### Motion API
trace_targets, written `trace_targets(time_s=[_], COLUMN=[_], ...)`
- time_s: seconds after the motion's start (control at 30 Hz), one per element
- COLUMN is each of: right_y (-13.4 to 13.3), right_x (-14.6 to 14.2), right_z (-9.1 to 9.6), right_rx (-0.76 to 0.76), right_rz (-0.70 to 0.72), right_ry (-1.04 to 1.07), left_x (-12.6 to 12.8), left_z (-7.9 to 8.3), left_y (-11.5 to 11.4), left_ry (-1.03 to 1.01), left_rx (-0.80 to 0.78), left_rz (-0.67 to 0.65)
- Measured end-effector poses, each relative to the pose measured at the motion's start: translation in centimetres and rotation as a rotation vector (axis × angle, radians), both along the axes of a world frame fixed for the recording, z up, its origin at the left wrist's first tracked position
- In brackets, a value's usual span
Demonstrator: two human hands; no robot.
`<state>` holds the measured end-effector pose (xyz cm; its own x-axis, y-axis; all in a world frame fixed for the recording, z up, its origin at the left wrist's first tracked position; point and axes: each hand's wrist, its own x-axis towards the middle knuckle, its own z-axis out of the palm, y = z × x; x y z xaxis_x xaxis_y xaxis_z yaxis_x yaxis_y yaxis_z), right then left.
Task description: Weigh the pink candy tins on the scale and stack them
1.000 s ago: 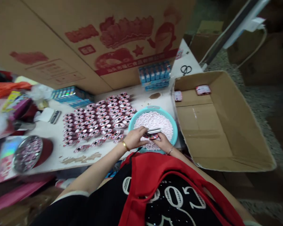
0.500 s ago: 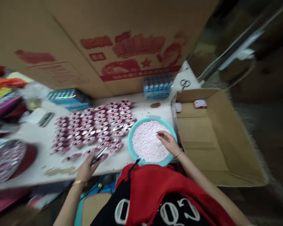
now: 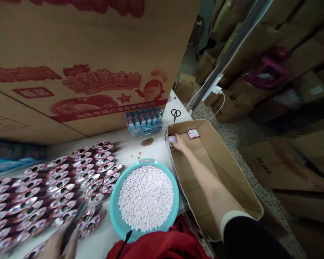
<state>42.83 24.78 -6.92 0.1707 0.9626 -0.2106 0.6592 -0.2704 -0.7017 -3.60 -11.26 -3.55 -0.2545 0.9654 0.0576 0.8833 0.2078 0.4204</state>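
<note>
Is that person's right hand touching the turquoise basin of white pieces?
Apart. The head view shows the right hand inside the cardboard box, with the box's side and white tabletop between it and the turquoise basin.

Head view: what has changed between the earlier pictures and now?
The right hand went from the basin rightward into the cardboard box, reaching a packet; grip unclear. The blurred left hand, holding a dark object, moved left to the packet rows. The basin and scissors stayed put.

Pouches (image 3: 58, 183) left of basin (image 3: 115, 201) | carton (image 3: 221, 158) right | right hand (image 3: 179, 142) inside, seemingly on packet (image 3: 172, 139)
</note>
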Motion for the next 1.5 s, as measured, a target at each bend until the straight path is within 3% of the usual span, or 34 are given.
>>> trace_targets(time_s=[0.07, 0.17, 0.33, 0.47, 0.63, 0.7, 0.8, 0.97, 1.07, 1.2, 1.33, 1.5], right_y=[0.9, 0.7, -2.8, -9.3, -17.5, -19.6, -22.1, -25.0, -26.0, -26.5, -26.7, -26.9], right_x=[-1.4, -2.2, 0.8, 3.0, 1.4, -0.6, -3.7, -5.9, -6.2, -7.3, -9.0, -10.1], right_z=[-1.6, -2.7, -1.0, 3.2, 9.4, 10.6, 10.5, 8.0, 6.2, 4.0, 2.9, 2.8], right_rx=[-0.068, -0.101, -0.035, -0.028, -0.186, -0.222, -0.177, -0.138, -0.097, -0.156, -0.199, -0.233], right_rz=[0.007, -0.007, -0.030, -0.045, -0.078, -0.133, -0.230, -0.302, -0.349, -0.398, -0.353, -0.286], right_ry=[0.000, 0.057, 0.307, 0.579, 1.246, 1.268, 1.198, 1.137, 1.181, 1.316, 1.364, 1.382], left_x=[4.5, 10.6, 16.2, 17.8, 19.2, 19.7, 20.0, 17.9, 15.8, 14.2, 14.7, 17.3], left_z=[0.4, -1.3, -5.3, -6.2, -6.2, -6.3, -6.1, -3.7, -0.9, 3.5, 7.1, 10.1], left_y=[3.8, 9.0, 14.0, 13.7, 10.1, 8.9, 8.2, 8.4, 8.6, 9.0, 9.7, 10.7], left_ry=[-0.129, -0.176, 0.043, 0.032, -0.089, -0.130, -0.200, -0.309, -0.340, -0.360, -0.238, 0.088], left_rx=[-0.086, -0.217, -0.312, -0.365, -0.467, -0.489, -0.486, -0.421, -0.365, -0.272, -0.265, -0.379], left_rz=[-0.195, -0.435, -0.542, -0.703, -0.818, -0.831, -0.818, -0.763, -0.737, -0.724, -0.751, -0.755])
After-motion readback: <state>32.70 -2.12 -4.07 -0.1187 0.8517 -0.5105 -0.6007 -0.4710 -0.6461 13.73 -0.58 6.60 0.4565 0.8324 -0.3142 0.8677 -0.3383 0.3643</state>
